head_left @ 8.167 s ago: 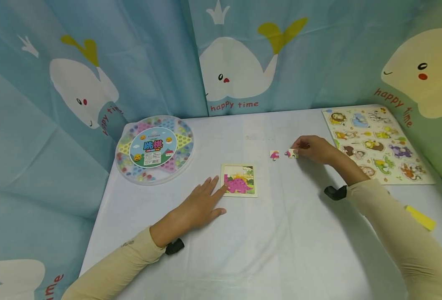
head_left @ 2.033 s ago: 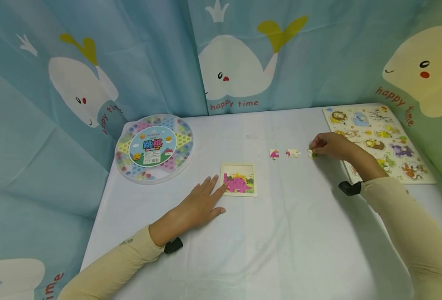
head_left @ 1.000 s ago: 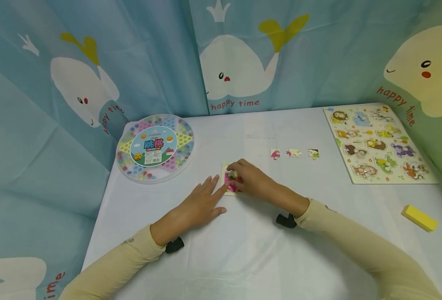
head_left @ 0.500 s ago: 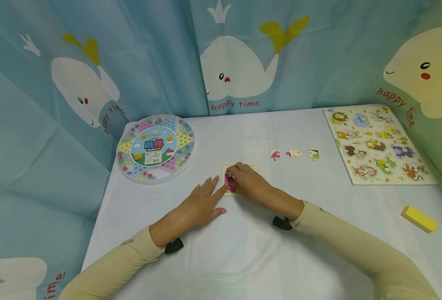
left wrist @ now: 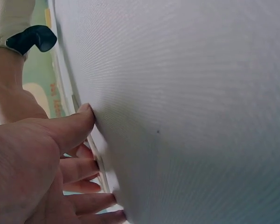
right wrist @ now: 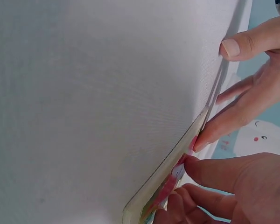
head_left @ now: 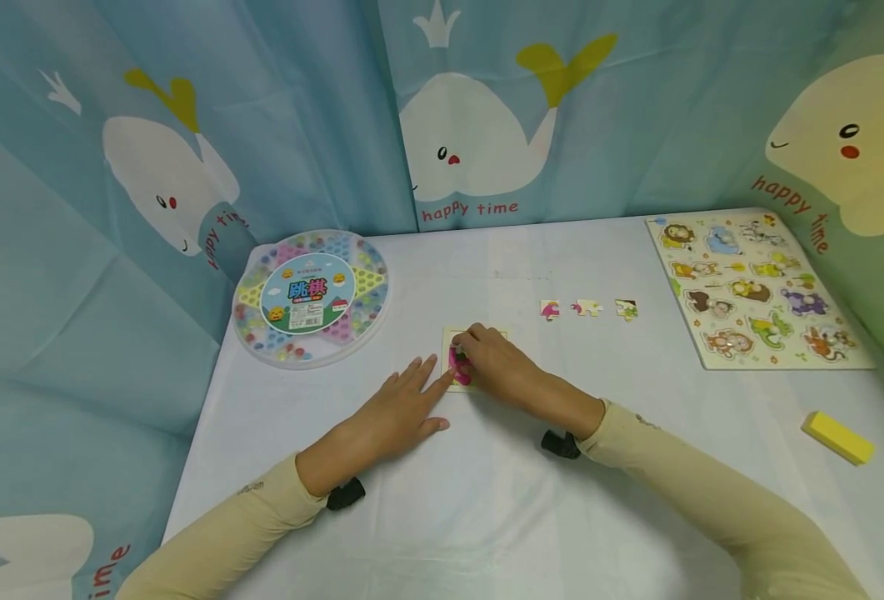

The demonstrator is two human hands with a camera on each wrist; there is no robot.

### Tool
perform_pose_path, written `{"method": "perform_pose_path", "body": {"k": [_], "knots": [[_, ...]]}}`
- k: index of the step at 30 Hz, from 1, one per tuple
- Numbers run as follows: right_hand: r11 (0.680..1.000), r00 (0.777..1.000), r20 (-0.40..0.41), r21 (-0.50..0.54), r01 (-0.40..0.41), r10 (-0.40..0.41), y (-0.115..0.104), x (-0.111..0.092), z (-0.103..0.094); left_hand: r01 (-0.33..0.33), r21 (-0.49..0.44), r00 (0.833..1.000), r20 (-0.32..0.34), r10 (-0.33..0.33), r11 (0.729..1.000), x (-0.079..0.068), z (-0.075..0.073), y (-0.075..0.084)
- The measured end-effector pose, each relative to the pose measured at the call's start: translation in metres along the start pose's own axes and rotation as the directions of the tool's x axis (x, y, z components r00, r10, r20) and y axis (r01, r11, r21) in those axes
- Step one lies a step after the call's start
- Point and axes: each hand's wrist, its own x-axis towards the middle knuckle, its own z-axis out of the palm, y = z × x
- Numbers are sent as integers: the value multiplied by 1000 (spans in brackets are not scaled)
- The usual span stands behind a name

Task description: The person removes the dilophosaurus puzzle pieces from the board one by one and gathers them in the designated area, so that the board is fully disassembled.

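Note:
A small framed jigsaw puzzle [head_left: 475, 388] with a pink dinosaur picture lies flat mid-table. My left hand [head_left: 395, 417] is spread on the table at its left side, index fingertip on the frame's lower left part. Over the puzzle, my right hand [head_left: 503, 365] bends down with thumb and fingers pinching a pink puzzle piece [right wrist: 178, 171] at the dinosaur's left end. That hand covers much of the picture. Loose in a row behind lie a pink piece [head_left: 550, 309], a pale piece [head_left: 586, 307] and a green piece [head_left: 626, 309].
At the back left sits a round Chinese checkers box [head_left: 308, 300] with coloured marbles. A wooden animal board [head_left: 758, 290] lies at the back right, with a yellow block [head_left: 838, 437] nearer on the right. A whale-print curtain [head_left: 299, 125] hangs behind the white table.
My right hand has set down the pale piece and then the green one in the row. Since then it has come left onto the puzzle. My left hand has hardly moved.

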Motion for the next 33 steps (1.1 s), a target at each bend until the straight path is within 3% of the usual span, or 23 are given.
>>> {"method": "perform_pose_path", "body": {"k": [5,12,22,33], "knots": [[999,999,39,23,-22,22,1,0,-1,5,-3,1000,4,-5,1000,1,1,0],[990,998,51,136,-30,24,5,-1,-3,4,-14,1000,1,-4,1000,0,1,0],[976,997,-32,204,76,-71,10,-2,-2,5,0,1000,13,-5,1000,0,-1,1],[966,998,-45,253,44,-34,16,-4,-2,1,-10,1000,8,-1,1000,0,0,0]]}}
